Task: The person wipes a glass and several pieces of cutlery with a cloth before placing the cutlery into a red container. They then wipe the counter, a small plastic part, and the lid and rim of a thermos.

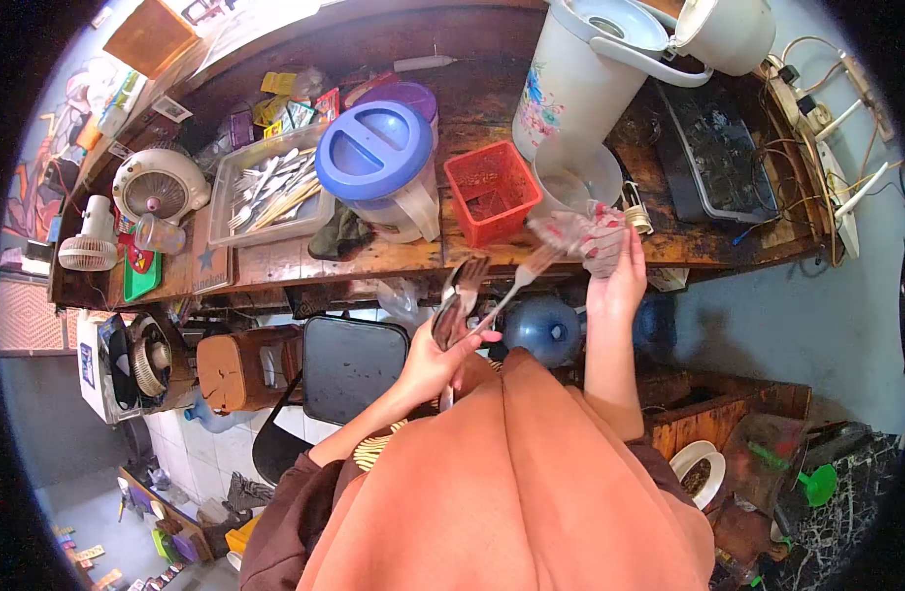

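Observation:
My left hand [435,361] grips a bunch of cutlery [462,294], forks and a spoon, by the handles, with the heads pointing up toward the wooden counter [275,261]. One fork [531,268] sticks out to the right. My right hand [615,281] holds a red-and-white checked cloth [585,236] wrapped around that fork's prongs. Both hands are raised in front of the counter's edge, just below a clear plastic cup [575,177] and a red basket [492,192].
On the counter stand a blue-lidded jug [378,163], a tray of cutlery [270,192], a large white thermos [580,74], a small fan [157,182] and a black tray [713,148]. Below are a black chair [349,364] and water bottles [541,330].

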### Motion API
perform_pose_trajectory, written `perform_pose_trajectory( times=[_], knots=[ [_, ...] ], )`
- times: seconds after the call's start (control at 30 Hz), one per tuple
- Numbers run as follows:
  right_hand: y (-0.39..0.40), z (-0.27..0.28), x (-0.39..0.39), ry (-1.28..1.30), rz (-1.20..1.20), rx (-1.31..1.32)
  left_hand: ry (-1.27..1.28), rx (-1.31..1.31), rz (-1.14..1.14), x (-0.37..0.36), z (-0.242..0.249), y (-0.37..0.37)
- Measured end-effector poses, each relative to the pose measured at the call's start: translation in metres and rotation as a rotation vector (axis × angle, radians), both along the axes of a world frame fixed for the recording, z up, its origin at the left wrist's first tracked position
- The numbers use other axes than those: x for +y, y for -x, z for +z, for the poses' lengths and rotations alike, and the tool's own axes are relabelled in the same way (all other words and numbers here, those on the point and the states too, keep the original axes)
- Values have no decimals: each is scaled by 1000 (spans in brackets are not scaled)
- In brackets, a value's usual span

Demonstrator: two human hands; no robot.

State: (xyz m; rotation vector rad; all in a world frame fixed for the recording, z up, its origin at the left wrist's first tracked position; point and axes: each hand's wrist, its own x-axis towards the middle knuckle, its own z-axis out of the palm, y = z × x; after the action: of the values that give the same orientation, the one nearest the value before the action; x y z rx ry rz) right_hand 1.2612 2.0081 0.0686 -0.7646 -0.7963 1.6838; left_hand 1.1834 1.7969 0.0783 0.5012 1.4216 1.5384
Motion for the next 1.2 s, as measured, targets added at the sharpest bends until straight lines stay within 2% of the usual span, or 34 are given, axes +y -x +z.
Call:
perform_pose_trajectory(
  times=[0.1, 0.17, 0.23, 0.3, 0.57, 0.67, 0.77, 0.83, 0.87, 0.9, 0.97, 1.0, 1.07, 1.1, 1.2],
  knots=[
    [-8, -1, -14, 133, 282, 104, -16, -50, 72, 4, 7, 0],
    [6, 10, -45, 374, 362, 241, -1, -131, 70, 10, 10, -1],
    [11, 7, -65, 359, 484, 108, 11, -186, -13, 19, 11, -7],
    [19, 5, -62, 276, 478, 129, -18, -207, -22, 20, 3, -16],
    [28, -7, -44, 191, 253, 104, 12, -60, -17, 22, 6, -20],
    [25, -13, -40, 29, 135, 21, 10, -46, -9, 21, 10, -24],
    [20, -2, -42, 55, 92, 11, 30, -30, 11, 22, 13, -30],
    [11, 3, -57, 111, 348, 133, -20, -56, 129, 24, 13, -36],
    [3, 13, -74, 3, 470, -137, 50, -14, 148, 25, 13, -38],
    [3, 0, -83, 73, 556, -140, 49, -13, 149, 26, 12, -38],
    [0, -7, -80, -189, 599, -237, 17, 23, 231, 26, 6, -35],
    [-1, -14, -75, -189, 597, -232, 67, 47, 213, 22, 0, -32],
    [-1, -20, -64, -379, 415, -268, 31, 70, 282, 18, 0, -33],
    [-1, -21, -62, -309, 319, -231, 16, 73, 325, 15, 1, -31],
    [-16, -23, -52, -255, 690, -217, -41, 149, 455, 16, 12, -17]
  ],
)
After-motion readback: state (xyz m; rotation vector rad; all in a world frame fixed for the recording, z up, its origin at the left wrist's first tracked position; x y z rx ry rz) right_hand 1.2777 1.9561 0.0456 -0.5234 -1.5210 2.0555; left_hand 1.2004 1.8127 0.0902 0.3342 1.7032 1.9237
